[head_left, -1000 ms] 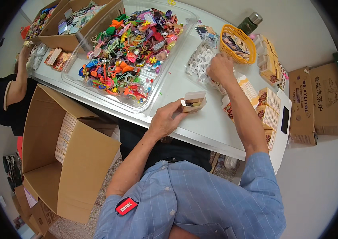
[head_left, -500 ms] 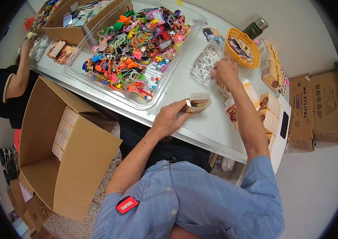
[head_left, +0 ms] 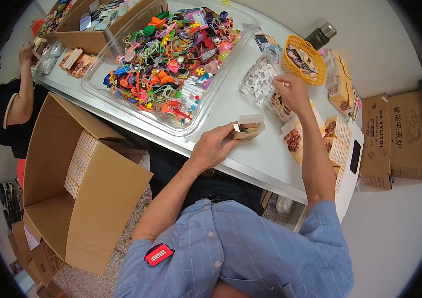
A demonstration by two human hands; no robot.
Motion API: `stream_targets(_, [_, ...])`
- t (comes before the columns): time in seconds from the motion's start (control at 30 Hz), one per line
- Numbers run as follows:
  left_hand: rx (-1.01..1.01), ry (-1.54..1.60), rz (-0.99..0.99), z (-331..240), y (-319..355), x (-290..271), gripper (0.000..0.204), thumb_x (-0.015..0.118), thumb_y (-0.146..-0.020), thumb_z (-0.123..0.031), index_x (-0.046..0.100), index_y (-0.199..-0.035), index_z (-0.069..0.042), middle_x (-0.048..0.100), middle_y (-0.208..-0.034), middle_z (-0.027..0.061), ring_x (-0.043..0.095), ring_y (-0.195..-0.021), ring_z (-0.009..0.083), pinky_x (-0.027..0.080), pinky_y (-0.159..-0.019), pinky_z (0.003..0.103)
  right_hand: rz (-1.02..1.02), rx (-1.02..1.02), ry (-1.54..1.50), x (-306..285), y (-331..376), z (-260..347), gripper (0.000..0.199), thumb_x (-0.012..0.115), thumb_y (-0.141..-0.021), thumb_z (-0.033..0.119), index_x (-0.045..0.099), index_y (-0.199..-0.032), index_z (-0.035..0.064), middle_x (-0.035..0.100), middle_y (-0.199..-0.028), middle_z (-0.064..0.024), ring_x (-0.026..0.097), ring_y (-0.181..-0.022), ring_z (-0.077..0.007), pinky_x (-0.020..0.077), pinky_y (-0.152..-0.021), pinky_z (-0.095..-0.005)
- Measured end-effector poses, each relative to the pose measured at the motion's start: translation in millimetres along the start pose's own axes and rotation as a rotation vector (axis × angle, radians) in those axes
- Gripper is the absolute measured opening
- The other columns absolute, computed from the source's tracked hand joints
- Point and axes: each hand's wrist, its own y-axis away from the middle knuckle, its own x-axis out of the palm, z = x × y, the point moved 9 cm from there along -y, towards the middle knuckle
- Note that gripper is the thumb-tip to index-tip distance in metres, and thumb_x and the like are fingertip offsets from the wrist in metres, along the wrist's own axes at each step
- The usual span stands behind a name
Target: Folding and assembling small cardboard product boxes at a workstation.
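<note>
One open box (head_left: 251, 132) is gripped in the left hand (head_left: 212, 149) over the table (head_left: 273, 161). The curled right hand (head_left: 293, 92) has drawn back from the white packets (head_left: 257, 82), perhaps with one picked; I cannot tell

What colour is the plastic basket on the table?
Yellow-orange; the basket shows best in the head view.
</note>
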Motion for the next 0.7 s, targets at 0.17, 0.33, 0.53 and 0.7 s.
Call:
stream_targets(0.17, [-0.016,-0.026,0.026,-8.3,-0.8,-2.6,0.05,0.072,-0.09,-0.002,0.059,-0.139,-0.002,0.074,-0.111,0.013,0.072,-0.096,0.0197,0.056,-0.089,0.032,0.233,-0.224,-0.529,-18.4,54.8,49.4,0.017,0.069,-0.093,0.008,0.075,-0.108,0.0019,0.068,-0.122,-0.0099,0.062,-0.115,-0.0225,0.0462,-0.101,-0.0349])
stream_targets(0.33, [-0.023,-0.006,0.045,-3.4,-2.4,-0.7,0.05,0.072,-0.09,-0.001,0.059,-0.139,-0.004,0.073,-0.113,0.0115,0.071,-0.095,0.0184,0.056,-0.089,0.032,0.37,-0.393,-0.44,-10.0,88.2,94.5,0.015,0.072,-0.092,0.009,0.076,-0.106,0.0038,0.062,-0.134,-0.011,0.054,-0.129,-0.0279,0.0395,-0.111,-0.0416])
stream_targets(0.53, [-0.01,-0.028,0.036,-6.8,-3.0,-0.3,0.05,0.071,-0.091,0.0,0.059,-0.139,-0.003,0.073,-0.113,0.01,0.07,-0.096,0.0179,0.056,-0.09,0.031,0.359,-0.496,-0.146,2.5,101.1,106.4,0.019,0.073,-0.091,0.01,0.076,-0.109,0.007,0.061,-0.136,-0.0122,0.052,-0.132,-0.0321,0.0376,-0.114,-0.0444])
stream_targets(0.7, [0.01,0.051,0.012,-4.8,-2.0,-0.7,0.052,0.074,-0.088,-0.002,0.059,-0.138,-0.005,0.073,-0.112,0.0157,0.073,-0.097,0.026,0.058,-0.087,0.036,0.176,0.012,-0.601,-3.6,102.3,44.6,0.026,0.068,-0.097,0.012,0.071,-0.121,0.0024,0.068,-0.116,-0.0065,0.065,-0.101,-0.0167,0.0549,-0.085,-0.0321])
